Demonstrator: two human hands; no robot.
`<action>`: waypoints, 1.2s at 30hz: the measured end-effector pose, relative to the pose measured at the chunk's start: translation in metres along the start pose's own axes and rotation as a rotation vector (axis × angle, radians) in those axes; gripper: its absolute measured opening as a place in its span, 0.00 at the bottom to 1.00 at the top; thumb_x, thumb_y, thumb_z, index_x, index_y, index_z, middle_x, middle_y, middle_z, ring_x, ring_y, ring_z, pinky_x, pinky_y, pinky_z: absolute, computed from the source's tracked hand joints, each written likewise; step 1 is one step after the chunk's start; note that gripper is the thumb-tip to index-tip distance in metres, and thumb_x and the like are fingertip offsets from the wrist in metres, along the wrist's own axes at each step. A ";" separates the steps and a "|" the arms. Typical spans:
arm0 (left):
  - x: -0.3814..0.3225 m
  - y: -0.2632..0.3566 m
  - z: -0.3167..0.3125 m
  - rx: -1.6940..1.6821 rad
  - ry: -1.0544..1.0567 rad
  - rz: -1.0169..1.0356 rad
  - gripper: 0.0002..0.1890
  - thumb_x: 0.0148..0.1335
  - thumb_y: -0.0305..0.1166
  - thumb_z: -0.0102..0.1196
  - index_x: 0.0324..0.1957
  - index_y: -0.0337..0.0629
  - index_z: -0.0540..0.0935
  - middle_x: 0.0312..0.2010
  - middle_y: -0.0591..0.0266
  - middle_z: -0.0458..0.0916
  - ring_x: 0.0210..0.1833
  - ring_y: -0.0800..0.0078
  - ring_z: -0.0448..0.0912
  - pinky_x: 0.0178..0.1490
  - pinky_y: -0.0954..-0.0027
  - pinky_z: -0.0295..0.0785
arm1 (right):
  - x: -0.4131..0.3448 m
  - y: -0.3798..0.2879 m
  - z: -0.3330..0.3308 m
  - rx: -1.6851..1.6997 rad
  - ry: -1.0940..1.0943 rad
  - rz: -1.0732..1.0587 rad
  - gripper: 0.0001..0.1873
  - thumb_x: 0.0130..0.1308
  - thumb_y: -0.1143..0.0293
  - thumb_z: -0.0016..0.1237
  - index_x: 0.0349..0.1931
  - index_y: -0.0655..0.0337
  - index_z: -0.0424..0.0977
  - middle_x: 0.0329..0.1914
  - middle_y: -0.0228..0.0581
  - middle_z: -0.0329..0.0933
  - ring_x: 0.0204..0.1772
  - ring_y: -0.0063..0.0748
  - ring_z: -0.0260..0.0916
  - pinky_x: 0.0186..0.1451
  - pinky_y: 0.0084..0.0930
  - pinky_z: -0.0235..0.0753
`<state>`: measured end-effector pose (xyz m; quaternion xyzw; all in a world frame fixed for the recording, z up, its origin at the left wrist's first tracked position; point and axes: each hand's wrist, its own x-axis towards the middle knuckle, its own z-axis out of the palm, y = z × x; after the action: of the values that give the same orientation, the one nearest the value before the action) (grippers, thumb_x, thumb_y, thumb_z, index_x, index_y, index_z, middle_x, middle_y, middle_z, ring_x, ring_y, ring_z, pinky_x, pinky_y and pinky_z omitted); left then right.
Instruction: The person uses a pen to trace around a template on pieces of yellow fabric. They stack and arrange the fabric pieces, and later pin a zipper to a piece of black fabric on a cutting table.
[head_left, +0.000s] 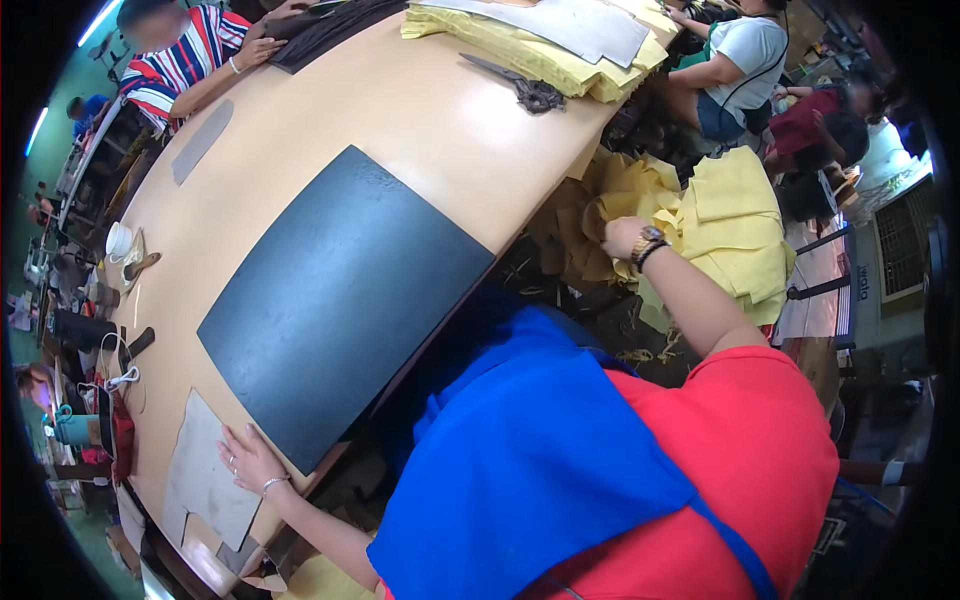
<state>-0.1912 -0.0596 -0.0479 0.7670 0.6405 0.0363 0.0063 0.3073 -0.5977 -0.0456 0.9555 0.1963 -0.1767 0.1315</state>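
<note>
My left hand (252, 463) rests with fingers apart on a pale grey sheet piece (217, 465) near the table edge. Beside it lies a large dark rectangular mat (345, 300), flat on the tan tabletop (292, 142). Below the table's side, my right hand (627, 238) reaches to a crumpled heap of yellow sheet material (652, 195). Its fingers are curled and partly hidden, so whether they grip a piece cannot be told. A folded yellow stack (731, 225) sits next to that heap.
Dark scissors (517, 82) lie beside yellow sheets (517, 52) topped by a grey piece (555, 26). A grey strip (202, 142), white cup (118, 240), brush (142, 265) and dark-handled tool (139, 346) line the far side. A person in a striped shirt (180, 64) works opposite.
</note>
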 end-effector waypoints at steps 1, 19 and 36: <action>0.003 -0.001 -0.001 -0.005 0.002 0.013 0.35 0.73 0.61 0.44 0.76 0.60 0.64 0.78 0.55 0.58 0.81 0.58 0.57 0.76 0.34 0.49 | -0.001 0.012 -0.002 -0.059 -0.051 0.068 0.25 0.68 0.45 0.49 0.41 0.60 0.85 0.42 0.48 0.87 0.49 0.50 0.84 0.55 0.44 0.82; 0.008 -0.053 -0.011 -0.422 0.246 0.242 0.31 0.58 0.19 0.56 0.67 0.47 0.77 0.70 0.47 0.71 0.72 0.51 0.70 0.73 0.56 0.66 | 0.026 0.055 0.023 0.116 -0.333 0.133 0.28 0.61 0.41 0.53 0.36 0.61 0.87 0.38 0.47 0.88 0.43 0.45 0.86 0.50 0.41 0.82; -0.033 -0.091 -0.035 0.179 0.328 -0.024 0.23 0.64 0.33 0.59 0.62 0.59 0.81 0.74 0.64 0.65 0.74 0.62 0.67 0.74 0.37 0.60 | 0.073 0.078 0.079 0.137 -0.533 0.134 0.47 0.64 0.45 0.59 0.75 0.66 0.58 0.39 0.52 0.87 0.30 0.36 0.83 0.30 0.35 0.78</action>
<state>-0.2890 -0.0769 -0.0199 0.7406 0.6428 0.1036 -0.1660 0.3803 -0.6683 -0.1312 0.8928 0.0789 -0.4254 0.1251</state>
